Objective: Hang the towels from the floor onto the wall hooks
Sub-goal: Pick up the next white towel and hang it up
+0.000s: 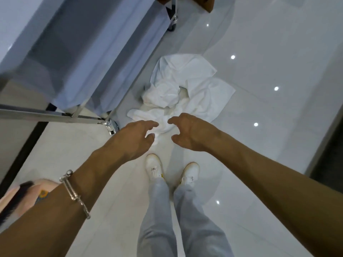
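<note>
hovering empty, loosely spread hands (134, 138) (189, 132), over towels (182, 89)

hands: our left hand (133, 138) and right hand (187, 132) reach down side by side, fingers loosely spread, holding nothing | towels: we see white towels (185, 89) crumpled on the glossy floor (269, 62) | left: metal cart (83, 52) with blue cloth

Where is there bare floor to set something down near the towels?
Bare floor runs right of the towel heap to the dark strip, and left of the shoes below the cart frame. Crowded: between heap and cart wheel, and where the left hand and right hand reach over its near edge.
</note>
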{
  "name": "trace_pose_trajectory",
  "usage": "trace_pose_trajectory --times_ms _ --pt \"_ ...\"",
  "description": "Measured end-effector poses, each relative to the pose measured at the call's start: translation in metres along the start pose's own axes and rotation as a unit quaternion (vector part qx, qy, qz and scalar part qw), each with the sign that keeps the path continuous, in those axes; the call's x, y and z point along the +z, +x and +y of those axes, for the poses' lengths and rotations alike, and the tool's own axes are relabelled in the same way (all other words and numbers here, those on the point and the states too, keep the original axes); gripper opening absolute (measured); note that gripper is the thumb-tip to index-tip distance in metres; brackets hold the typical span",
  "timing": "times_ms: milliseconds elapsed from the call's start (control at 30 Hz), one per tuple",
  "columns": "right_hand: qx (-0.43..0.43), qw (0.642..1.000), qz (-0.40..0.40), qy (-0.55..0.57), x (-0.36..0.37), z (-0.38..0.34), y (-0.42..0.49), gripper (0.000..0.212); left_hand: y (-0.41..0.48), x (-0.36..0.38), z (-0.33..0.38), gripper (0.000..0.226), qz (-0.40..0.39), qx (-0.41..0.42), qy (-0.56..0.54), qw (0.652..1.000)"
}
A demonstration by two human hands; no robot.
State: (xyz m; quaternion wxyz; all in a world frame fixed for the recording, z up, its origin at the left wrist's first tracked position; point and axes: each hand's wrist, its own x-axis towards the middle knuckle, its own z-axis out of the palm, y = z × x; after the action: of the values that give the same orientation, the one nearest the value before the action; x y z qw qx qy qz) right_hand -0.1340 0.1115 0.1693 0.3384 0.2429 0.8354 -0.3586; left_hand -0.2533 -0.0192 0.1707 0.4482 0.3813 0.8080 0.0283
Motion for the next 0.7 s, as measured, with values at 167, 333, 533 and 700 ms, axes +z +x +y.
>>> trace_pose_trajectory --times_ms 167,333,533,700 --pt "0.029 0.998 -0.009 -0.050 0.035 0.036 0.074 0.056 0.077 0.029 -0.031 0.044 -0.028 0.016 0.030 0.999" --pt "0.049 0.997 -0.009 -0.055 0.084 0.075 0.147 0.061 0.151 0.074 -0.071 0.046 -0.068 0.026 0.052 0.996" --pt "0.063 0.997 0.009 -0.034 0.138 0.115 0.232 0.059 0.232 0.140 -0.125 0.051 -0.084 0.011 0.080 0.993" --pt "0.072 0.997 -0.022 0.006 0.189 0.138 0.276 0.064 0.271 0.194 -0.158 0.057 -0.084 0.012 0.088 0.992"
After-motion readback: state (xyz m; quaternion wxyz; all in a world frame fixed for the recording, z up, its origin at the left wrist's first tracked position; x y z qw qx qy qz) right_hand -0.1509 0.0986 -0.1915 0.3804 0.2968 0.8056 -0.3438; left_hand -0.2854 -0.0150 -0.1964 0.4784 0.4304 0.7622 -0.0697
